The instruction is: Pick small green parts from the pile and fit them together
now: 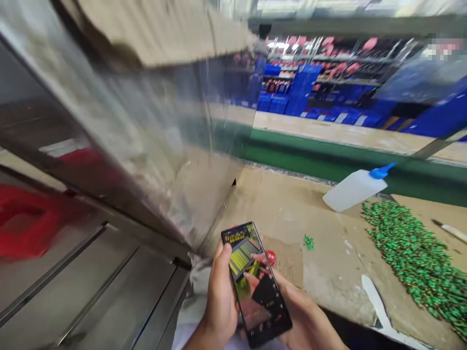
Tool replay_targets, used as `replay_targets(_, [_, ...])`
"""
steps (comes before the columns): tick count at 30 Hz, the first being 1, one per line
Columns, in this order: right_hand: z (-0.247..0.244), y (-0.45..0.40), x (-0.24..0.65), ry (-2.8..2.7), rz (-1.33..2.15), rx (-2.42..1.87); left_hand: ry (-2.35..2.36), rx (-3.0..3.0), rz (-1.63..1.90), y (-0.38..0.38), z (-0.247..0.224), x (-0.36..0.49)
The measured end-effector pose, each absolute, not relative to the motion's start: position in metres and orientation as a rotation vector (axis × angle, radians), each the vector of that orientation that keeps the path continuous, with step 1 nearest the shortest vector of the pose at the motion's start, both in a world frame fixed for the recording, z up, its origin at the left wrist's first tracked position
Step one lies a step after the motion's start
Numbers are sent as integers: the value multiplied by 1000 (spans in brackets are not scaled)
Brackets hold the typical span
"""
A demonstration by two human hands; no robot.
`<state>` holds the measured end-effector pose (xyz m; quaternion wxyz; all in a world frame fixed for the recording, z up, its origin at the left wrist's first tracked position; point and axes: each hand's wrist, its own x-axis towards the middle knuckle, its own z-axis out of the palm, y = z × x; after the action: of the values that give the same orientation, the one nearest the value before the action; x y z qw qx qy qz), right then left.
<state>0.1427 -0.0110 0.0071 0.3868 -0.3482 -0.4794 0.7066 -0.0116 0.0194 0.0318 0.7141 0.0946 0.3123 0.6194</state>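
Nearest of all, the person's left hand (219, 296) and right hand (304, 311) are clamping a black smartphone (256, 284) between them. The left is wrapping its lower left edge with the thumb rising along the side, and the right is cupping its lower right edge. The two hands are apart, joined only through the phone, which is tilting with its top leaning left and showing a picture of hands over yellow-green rows. A crumpled white cloth (193, 296) is bunching just beside the left wrist. Beneath and past the phone, a brown cardboard sheet (288, 265) bearing a round red mark (270, 257) is lying on a tan table top (277, 206). A small clump of green pieces (309, 242) is sitting just right of the cardboard, and a large spread of similar green pieces (416, 262) is covering the table's right side. Beyond it, a white plastic squeeze bottle (352, 190) with a blue nozzle is lying on its side, and a white-handled blade (450, 232) is resting at the right edge. A white paper strip (375, 306) is lying along the near edge. To the left, a stainless-steel panel (109, 146) is rising, with a blurred red object (25, 223) low beside it. Far off, past a green band (328, 163), blue crates (299, 92) are standing before shelving (339, 63).
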Motion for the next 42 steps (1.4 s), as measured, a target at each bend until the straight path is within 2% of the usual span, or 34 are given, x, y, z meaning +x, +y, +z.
replay_targets(3, [-7, -21, 138, -1078, 1902, -880, 715, 150, 1310, 20, 30, -10])
replay_targets(11, [-12, -31, 141, -1295, 1696, -973, 657, 185, 1338, 16, 34, 1])
replay_targets(15, [-19, -36, 150, -1333, 1715, -965, 612, 240, 1364, 12, 33, 4])
replay_targets(26, [-43, -50, 132, -1010, 1495, -1248, 673, 464, 1261, 7, 23, -8])
replay_targets(36, [-36, -52, 139, -916, 1749, -1057, 718, 451, 1291, 10, 20, -11])
replay_targets(42, [-31, -46, 143, -989, 1741, -1069, 740, 353, 1310, 12, 24, -6])
